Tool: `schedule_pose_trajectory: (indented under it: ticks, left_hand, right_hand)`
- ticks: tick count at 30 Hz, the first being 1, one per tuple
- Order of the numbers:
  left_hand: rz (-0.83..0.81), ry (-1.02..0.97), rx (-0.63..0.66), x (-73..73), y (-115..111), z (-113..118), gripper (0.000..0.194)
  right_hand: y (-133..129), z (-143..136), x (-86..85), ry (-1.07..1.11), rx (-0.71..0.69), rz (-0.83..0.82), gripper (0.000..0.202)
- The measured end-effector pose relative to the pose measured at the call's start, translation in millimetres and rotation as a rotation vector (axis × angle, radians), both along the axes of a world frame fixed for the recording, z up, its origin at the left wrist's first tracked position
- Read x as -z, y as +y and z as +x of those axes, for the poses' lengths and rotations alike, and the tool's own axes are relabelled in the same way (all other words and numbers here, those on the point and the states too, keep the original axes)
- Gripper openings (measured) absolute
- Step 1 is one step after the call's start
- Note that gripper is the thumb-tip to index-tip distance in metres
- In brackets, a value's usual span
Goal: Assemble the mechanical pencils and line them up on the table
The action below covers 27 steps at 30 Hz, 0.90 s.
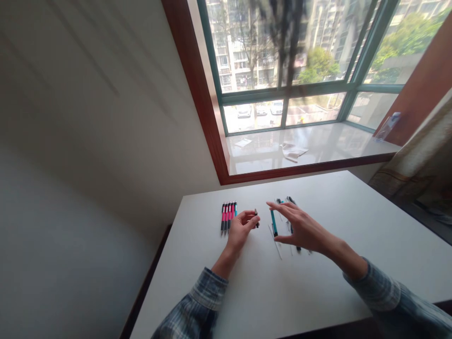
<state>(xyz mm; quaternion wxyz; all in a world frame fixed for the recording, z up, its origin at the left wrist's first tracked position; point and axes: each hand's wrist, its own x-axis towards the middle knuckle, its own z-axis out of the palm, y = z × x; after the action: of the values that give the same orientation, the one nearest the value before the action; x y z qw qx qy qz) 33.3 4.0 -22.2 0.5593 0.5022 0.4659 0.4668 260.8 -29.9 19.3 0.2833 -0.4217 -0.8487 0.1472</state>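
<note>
My left hand [243,228] pinches a small dark pen part [256,219] with a metallic tip, held upright above the table. My right hand [300,228] is spread, its thumb and fingertips apart at the two ends of a teal pen barrel [274,223]; whether they touch it I cannot tell. To the left of my left hand, several pink and black pens [227,216] lie side by side in a row, with a teal one at the right end. Beneath and around my right hand lie thin white refills [275,242] and dark pen parts [291,200], partly hidden.
The white table [212,301] stands against a wall and below a window sill [261,162]. On the sill are crumpled papers [294,151] and a clear bottle [387,127]. A curtain [409,155] hangs at the right.
</note>
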Motion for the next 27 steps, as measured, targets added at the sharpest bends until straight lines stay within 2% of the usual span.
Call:
schedule_pose_trajectory:
  ticks: [4, 9, 12, 17, 27]
  left_hand:
    - [-0.03, -0.052, -0.03, 3.5, 3, -3, 0.045]
    - [0.024, 0.0, -0.084, 7.6, 6, -7, 0.046]
    - [0.041, 0.018, -0.07, 9.1, 7, -7, 0.045]
    - [0.01, 0.004, -0.058, 7.0, 6, -4, 0.045]
    - [-0.013, -0.034, 0.013, 5.6, 6, -4, 0.043]
  right_hand:
    - [18, -16, 7.0, 0.076, -0.12, 0.008, 0.106]
    - [21, -29, 30.1, 0.169, -0.128, -0.023, 0.104]
    - [19, -35, 37.6, 0.194, -0.141, -0.043, 0.108]
    - [19, -39, 39.1, 0.207, -0.139, -0.029, 0.117]
    - [18, -40, 36.4, 0.175, -0.142, 0.057, 0.117]
